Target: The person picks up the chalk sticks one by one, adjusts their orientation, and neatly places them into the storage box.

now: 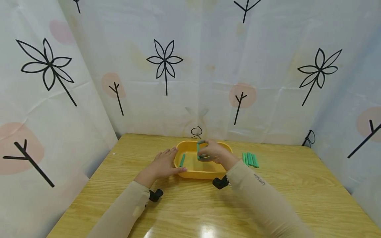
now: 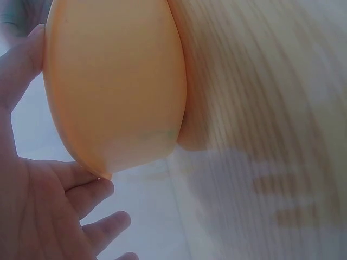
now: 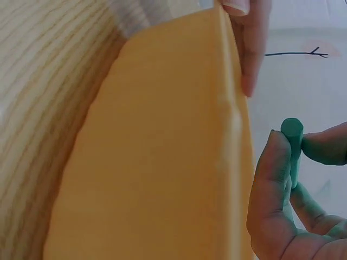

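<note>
In the head view, my right hand (image 1: 212,152) is over the orange-yellow plastic basin (image 1: 202,174). Its thumb and fingers pinch an upright green stick (image 3: 293,130) that looks like chalk. Green marks show on those fingertips in the right wrist view. My left hand (image 1: 163,164) rests at the basin's left end, thumb along the front rim and its other fingers fairly straight at the left rim. The left wrist view shows that hand (image 2: 43,200) touching the rim from outside. Inside the basin, another green stick (image 1: 182,160) leans near the left wall.
Several green sticks (image 1: 250,160) lie side by side on the wooden table (image 1: 190,201), right of the basin. A white patterned cloth (image 1: 196,72) hangs behind the table and along its sides. Black camera mounts (image 1: 220,182) are on both wrists.
</note>
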Demonstrator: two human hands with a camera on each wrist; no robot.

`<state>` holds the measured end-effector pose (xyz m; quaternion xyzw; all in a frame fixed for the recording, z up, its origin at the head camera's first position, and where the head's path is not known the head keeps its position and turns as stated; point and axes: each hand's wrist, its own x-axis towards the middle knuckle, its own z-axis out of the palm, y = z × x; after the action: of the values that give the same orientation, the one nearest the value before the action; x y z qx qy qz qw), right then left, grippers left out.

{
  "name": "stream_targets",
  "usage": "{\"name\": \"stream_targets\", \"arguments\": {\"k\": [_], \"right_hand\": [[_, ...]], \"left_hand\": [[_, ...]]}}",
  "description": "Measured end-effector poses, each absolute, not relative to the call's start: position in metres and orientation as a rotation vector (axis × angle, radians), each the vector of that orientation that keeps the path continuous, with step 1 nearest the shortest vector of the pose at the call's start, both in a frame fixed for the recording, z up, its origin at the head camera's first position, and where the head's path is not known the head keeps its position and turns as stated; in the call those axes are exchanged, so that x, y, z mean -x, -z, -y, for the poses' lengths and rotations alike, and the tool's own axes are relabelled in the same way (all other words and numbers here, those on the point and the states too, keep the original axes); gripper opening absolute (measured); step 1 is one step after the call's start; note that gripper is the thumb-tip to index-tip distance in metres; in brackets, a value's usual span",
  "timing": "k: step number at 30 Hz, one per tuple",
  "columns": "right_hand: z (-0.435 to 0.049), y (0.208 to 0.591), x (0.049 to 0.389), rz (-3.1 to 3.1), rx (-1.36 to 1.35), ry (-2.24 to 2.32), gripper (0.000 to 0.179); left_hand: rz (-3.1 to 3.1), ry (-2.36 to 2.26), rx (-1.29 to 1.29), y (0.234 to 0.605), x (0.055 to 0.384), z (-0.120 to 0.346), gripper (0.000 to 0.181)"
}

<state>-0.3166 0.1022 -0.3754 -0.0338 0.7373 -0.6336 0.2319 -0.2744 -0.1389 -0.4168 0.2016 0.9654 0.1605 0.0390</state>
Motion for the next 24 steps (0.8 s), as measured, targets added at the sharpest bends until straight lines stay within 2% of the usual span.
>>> {"name": "stream_targets", "arguments": {"k": [24], "right_hand": [[-0.075,0.420,0.331,-2.174,0.026,1.601,0.056]], "left_hand": [[-2.968,-0.482,-0.622,0.413,0.274,0.137,0.102]]}}
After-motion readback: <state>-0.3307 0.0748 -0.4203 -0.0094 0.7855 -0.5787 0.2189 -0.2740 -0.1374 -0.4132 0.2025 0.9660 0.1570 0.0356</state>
